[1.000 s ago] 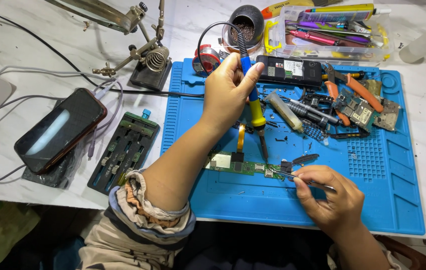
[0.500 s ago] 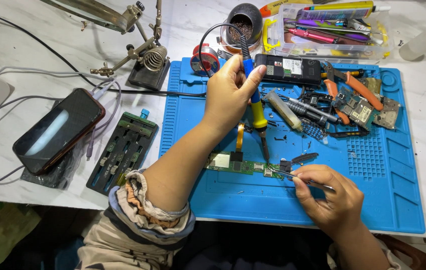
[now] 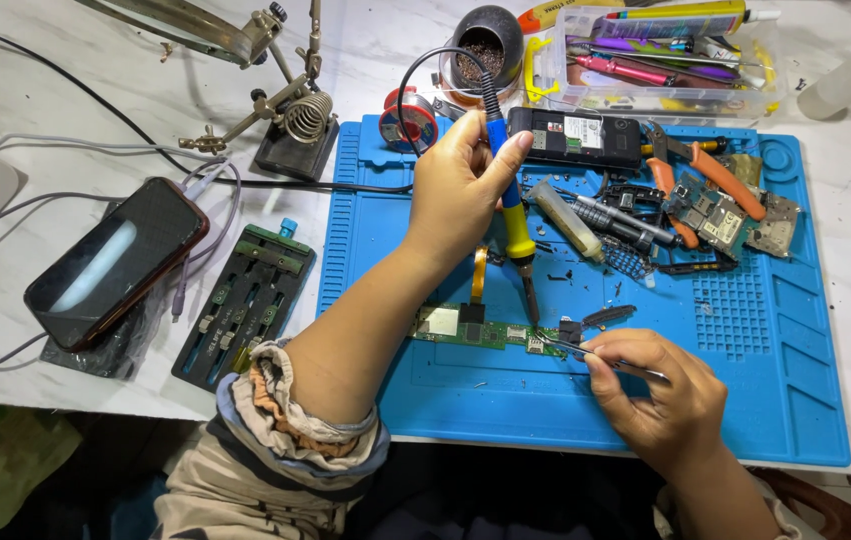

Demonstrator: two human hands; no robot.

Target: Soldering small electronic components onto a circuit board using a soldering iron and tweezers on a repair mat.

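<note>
My left hand [image 3: 460, 190] grips a soldering iron [image 3: 512, 215] with a blue and yellow handle, its tip pointing down just above the right end of a green circuit board [image 3: 470, 327]. That board lies on a blue work mat [image 3: 745, 380]. My right hand [image 3: 660, 390] pinches metal tweezers [image 3: 585, 351] whose tips reach the board's right end, close to the iron's tip. The iron's black cord loops up behind my left hand.
A dark phone [image 3: 115, 260] lies on the white table at left beside a black board holder [image 3: 245, 300]. A coil iron stand [image 3: 297, 125], solder spool [image 3: 410, 122], tip-cleaner pot [image 3: 486, 40], clear tool tray [image 3: 665, 60], an opened phone [image 3: 575, 137], pliers and loose parts [image 3: 720, 205] crowd the back.
My left hand has brought the soldering iron down, its tip now close to the board's right end. My right hand and the tweezers have stayed put.
</note>
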